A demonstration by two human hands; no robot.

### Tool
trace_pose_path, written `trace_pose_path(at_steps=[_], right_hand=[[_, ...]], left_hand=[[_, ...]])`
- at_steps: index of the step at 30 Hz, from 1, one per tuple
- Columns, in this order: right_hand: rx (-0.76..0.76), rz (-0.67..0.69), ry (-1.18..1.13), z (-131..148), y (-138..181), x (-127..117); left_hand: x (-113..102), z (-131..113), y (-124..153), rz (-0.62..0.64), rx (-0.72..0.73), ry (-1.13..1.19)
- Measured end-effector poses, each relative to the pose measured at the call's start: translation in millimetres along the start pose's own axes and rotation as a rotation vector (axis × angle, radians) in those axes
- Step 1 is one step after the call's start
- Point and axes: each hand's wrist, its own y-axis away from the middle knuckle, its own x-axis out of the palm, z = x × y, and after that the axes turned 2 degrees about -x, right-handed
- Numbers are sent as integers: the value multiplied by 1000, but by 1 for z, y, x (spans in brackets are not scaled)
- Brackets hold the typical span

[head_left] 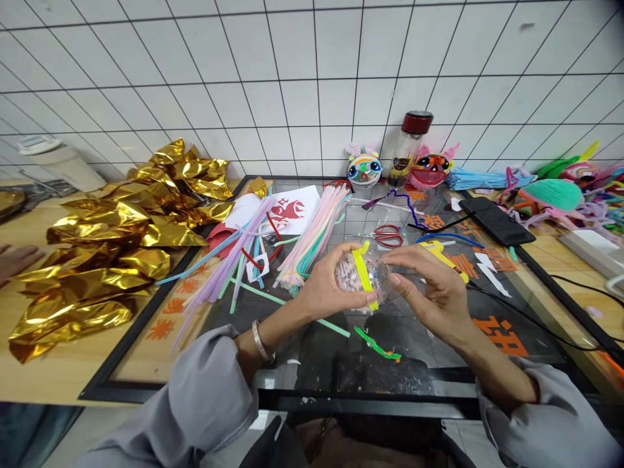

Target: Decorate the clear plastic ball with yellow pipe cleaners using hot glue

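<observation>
My left hand (319,279) is closed round a clear, rounded plastic ball (348,272) that looks partly filled with something whitish. A bright yellow fuzzy strip (364,276) runs up and down across it. At the ball's right edge, my right hand (436,289) has its thumb and forefinger nearly together on the rim; whether something small is between them is too fine to see. Below the hands lies a short green fuzzy strip with orange ends (376,344). Behind them are red-handled scissors (389,236), and to the right a yellow glue gun (443,257).
Bundles of pastel pipe cleaners (314,234) lie left of centre. Crumpled gold foil (112,240) covers the left side, with another person's hand (17,260) beside it. Along the wall stand a bottle (405,153) and decorated animal heads (364,169). A phone (497,220) and a black cable (526,318) are at right.
</observation>
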Motion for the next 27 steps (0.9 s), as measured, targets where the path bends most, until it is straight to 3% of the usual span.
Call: trace_pose_path(at_steps=[12, 16, 20, 22, 25, 27], right_hand=[[39, -27, 48, 2, -3, 1], [118, -158, 142, -8, -2, -6], [346, -385, 292, -42, 0, -27], [454, -428, 355, -60, 0, -38], [495, -351, 451, -75, 1, -49], [533, -180, 639, -76, 1, -51]], left_hand=[[0, -3, 2, 20, -25, -22], [0, -4, 2, 8, -4, -48], [1, -1, 2, -20, 6, -64], [1, 2, 2, -47, 8, -62], [2, 5, 3, -77, -11, -62], [2, 5, 3, -81, -30, -69]])
